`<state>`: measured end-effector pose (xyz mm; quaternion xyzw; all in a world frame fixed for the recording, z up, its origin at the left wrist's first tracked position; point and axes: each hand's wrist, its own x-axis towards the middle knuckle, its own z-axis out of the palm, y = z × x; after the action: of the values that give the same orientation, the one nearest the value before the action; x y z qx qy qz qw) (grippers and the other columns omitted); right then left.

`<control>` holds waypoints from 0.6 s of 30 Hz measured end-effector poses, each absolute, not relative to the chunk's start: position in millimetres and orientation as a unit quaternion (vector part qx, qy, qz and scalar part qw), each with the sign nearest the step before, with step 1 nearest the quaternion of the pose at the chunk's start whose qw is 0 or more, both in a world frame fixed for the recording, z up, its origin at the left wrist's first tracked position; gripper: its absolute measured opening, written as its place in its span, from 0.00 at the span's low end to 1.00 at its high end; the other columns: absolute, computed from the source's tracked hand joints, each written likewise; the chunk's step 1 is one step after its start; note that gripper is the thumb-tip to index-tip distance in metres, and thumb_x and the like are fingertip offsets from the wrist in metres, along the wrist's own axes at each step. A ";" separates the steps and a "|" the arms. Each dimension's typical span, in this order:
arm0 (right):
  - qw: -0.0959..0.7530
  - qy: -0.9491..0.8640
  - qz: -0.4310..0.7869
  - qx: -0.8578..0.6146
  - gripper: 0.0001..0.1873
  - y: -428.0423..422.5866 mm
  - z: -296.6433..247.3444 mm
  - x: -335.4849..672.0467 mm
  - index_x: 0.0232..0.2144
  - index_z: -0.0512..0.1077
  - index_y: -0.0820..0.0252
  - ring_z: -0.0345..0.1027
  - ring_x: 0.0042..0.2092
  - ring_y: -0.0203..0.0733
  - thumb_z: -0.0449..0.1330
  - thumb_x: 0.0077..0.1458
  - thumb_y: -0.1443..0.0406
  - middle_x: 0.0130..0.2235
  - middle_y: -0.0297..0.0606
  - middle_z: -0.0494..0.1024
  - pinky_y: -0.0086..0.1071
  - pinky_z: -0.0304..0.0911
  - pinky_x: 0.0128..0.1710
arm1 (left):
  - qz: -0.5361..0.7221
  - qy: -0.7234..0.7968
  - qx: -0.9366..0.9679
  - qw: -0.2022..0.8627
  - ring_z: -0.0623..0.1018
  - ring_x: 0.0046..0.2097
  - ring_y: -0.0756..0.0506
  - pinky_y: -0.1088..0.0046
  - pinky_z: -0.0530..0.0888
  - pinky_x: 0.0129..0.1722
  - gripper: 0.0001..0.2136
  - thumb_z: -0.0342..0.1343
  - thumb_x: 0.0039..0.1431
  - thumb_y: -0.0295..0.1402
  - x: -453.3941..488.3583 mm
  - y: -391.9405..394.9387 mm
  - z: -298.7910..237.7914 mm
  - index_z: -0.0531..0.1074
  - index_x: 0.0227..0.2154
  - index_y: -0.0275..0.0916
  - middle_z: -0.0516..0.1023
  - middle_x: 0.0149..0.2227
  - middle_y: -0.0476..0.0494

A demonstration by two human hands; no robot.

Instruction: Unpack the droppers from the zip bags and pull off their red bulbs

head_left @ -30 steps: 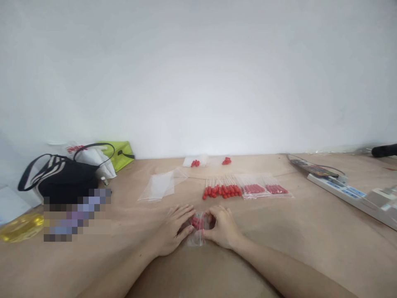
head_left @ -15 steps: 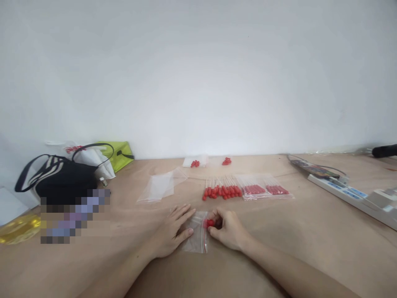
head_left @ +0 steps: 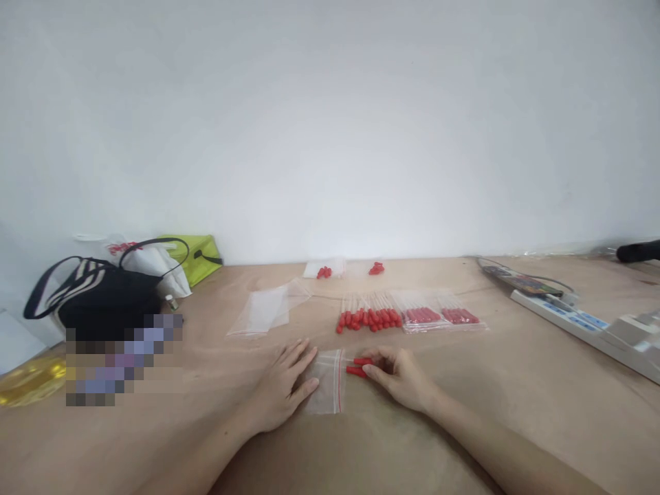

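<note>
My left hand (head_left: 282,386) lies flat, fingers spread, on the closed end of a clear zip bag (head_left: 328,395). At the bag's red-lined mouth, my right hand (head_left: 405,378) pinches red-tipped sticks (head_left: 355,370). Two red ends show by the fingertips, just right of the mouth, and a pale shaft reaches into the bag. Beyond the hands lies a row of loose red-tipped sticks (head_left: 368,318). Filled clear bags (head_left: 441,316) of the same sticks sit to its right.
Flat clear bags (head_left: 268,309) lie behind my left hand. Small red pieces (head_left: 324,272) rest on bags near the wall. A black bag (head_left: 111,302) and a green bag (head_left: 199,258) stand left. A power strip (head_left: 572,320) and phone (head_left: 520,280) lie right.
My right hand has moved back to the right, away from the bag's mouth. The red ends now show outside the mouth. My left hand stays on the bag.
</note>
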<state>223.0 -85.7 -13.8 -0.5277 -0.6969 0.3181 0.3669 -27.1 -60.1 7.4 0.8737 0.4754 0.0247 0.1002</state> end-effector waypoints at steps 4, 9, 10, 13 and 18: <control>0.373 -0.723 0.290 -0.505 0.13 -83.7 -10.4 210.1 0.35 0.74 0.55 0.68 0.34 0.40 0.52 0.51 0.61 0.34 0.37 0.77 0.32 0.60 0.34 | 0.031 0.482 0.870 0.099 0.49 0.61 0.40 0.54 0.50 0.57 0.26 0.38 0.58 0.48 -26.9 -60.7 6.4 0.51 0.57 0.43 0.47 0.61 0.42; 0.355 -0.753 0.263 -0.487 0.14 -84.9 -6.5 202.2 0.37 0.73 0.56 0.65 0.41 0.43 0.60 0.44 0.63 0.38 0.38 0.75 0.35 0.59 0.41 | 0.079 0.474 0.870 0.109 0.53 0.60 0.41 0.55 0.53 0.57 0.25 0.41 0.57 0.46 -26.9 -60.5 4.8 0.53 0.57 0.45 0.53 0.60 0.43; 0.351 -0.751 0.261 -0.494 0.14 -85.4 -6.8 202.0 0.36 0.73 0.56 0.66 0.40 0.43 0.61 0.43 0.64 0.37 0.38 0.75 0.35 0.59 0.40 | 0.095 0.474 0.867 0.118 0.55 0.59 0.41 0.56 0.54 0.57 0.24 0.42 0.57 0.45 -27.1 -59.7 4.4 0.54 0.56 0.44 0.55 0.59 0.43; 0.360 -0.730 0.278 -0.509 0.09 -86.4 -10.2 204.2 0.33 0.73 0.57 0.66 0.36 0.40 0.58 0.46 0.66 0.33 0.36 0.75 0.32 0.60 0.37 | 0.156 0.487 0.848 0.143 0.63 0.55 0.44 0.63 0.61 0.54 0.20 0.39 0.59 0.41 -28.4 -55.5 2.5 0.61 0.52 0.41 0.64 0.54 0.43; 0.415 -0.637 0.405 -0.508 0.14 -84.0 -15.8 219.1 0.34 0.71 0.60 0.64 0.26 0.34 0.58 0.46 0.59 0.29 0.35 0.74 0.29 0.61 0.27 | 0.220 0.497 0.824 0.158 0.71 0.46 0.45 0.67 0.67 0.47 0.15 0.41 0.57 0.37 -30.0 -49.4 0.2 0.69 0.40 0.40 0.73 0.44 0.44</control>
<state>219.1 -84.0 -15.8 -0.5079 -0.6369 0.4053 0.4149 -30.0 -49.4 0.2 0.8241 0.4975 0.2200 0.1577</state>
